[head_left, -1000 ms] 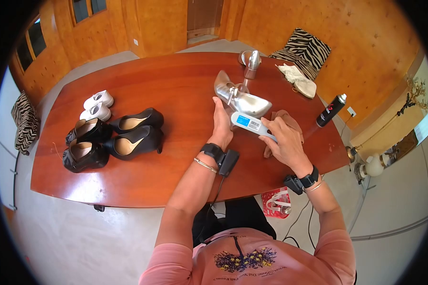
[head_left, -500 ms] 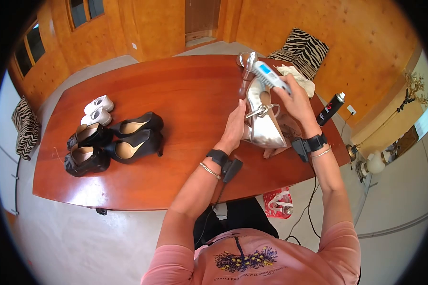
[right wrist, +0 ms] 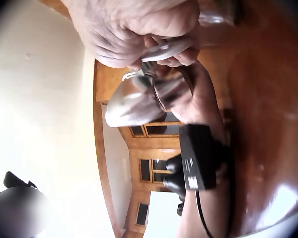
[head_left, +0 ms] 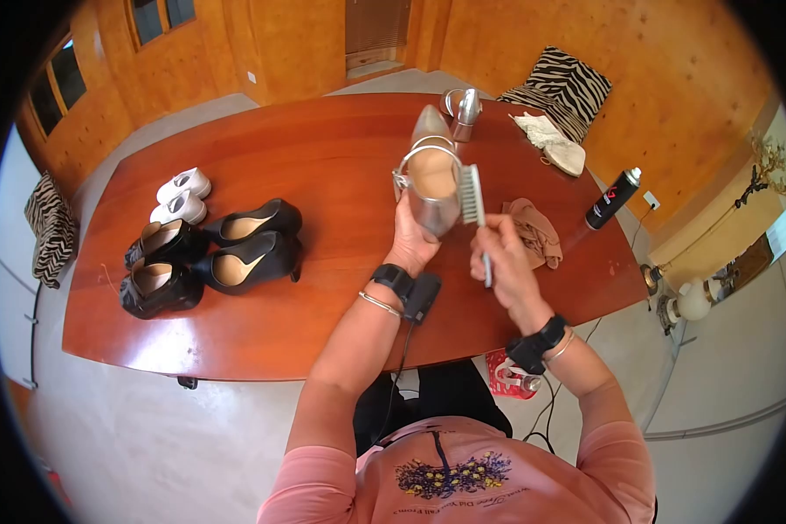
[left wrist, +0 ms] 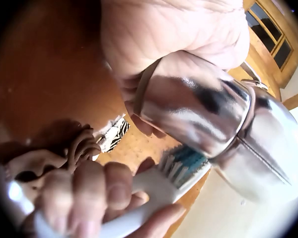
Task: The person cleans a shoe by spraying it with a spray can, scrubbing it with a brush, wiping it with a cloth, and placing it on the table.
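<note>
My left hand (head_left: 415, 237) grips a silver strapped shoe (head_left: 434, 175) around its heel end, with the toe pointing up and away and the opening facing me. My right hand (head_left: 509, 266) holds a white-handled brush (head_left: 473, 196), its bristles at the right side of the shoe. In the left wrist view the brush bristles (left wrist: 184, 163) touch the shiny silver side (left wrist: 193, 104) of the shoe, near a seam. A second silver shoe (head_left: 465, 112) stands at the table's far edge. A crumpled pinkish-brown cloth (head_left: 535, 231) lies beyond my right hand.
Black heels (head_left: 249, 258), black shoes (head_left: 159, 288) and white shoes (head_left: 183, 194) stand at the table's left. A black spray can (head_left: 614, 199) is at the right. A white cloth (head_left: 546, 135) lies by the far right edge. A red bag (head_left: 513, 375) is below the near edge.
The shoe has turned from lying sideways to toe away, opening towards me. The brush swung from below the shoe up to its toe, then back down to its right side, bristles now facing left.
</note>
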`<state>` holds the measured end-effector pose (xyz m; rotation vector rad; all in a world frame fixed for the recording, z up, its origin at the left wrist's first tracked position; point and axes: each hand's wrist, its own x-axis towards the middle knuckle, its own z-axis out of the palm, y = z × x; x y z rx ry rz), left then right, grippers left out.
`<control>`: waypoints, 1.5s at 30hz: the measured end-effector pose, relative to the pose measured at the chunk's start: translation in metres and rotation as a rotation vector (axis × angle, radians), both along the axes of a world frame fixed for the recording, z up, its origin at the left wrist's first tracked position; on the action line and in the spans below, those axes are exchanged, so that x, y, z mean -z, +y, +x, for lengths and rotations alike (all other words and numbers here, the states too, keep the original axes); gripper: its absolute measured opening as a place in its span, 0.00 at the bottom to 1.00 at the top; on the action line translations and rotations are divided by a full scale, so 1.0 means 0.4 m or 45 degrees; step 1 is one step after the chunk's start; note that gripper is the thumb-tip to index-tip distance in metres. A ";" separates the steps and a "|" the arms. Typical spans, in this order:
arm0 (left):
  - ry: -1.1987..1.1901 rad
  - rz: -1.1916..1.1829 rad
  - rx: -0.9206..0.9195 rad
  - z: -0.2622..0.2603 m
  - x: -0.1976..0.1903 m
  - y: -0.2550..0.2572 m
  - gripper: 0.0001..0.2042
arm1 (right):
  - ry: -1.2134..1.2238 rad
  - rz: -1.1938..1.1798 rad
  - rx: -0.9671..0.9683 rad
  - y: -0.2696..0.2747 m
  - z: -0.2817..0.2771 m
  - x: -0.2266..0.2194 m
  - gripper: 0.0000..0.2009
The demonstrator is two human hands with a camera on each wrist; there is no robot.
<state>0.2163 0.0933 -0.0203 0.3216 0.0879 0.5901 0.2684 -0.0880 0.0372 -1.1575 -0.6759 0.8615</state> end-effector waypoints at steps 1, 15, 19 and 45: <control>0.004 -0.057 -0.069 -0.007 -0.032 -0.015 0.24 | 0.014 -0.020 -0.013 -0.005 -0.032 0.009 0.15; -0.126 0.241 0.090 -0.019 0.002 0.004 0.25 | -1.410 0.097 0.318 -0.035 0.030 -0.040 0.20; -0.151 0.408 0.235 -0.012 0.001 -0.010 0.26 | -0.974 0.204 0.211 -0.001 0.070 -0.029 0.19; 0.210 0.272 0.059 -0.007 -0.018 -0.034 0.25 | -1.789 -1.042 0.903 -0.199 0.669 0.071 0.14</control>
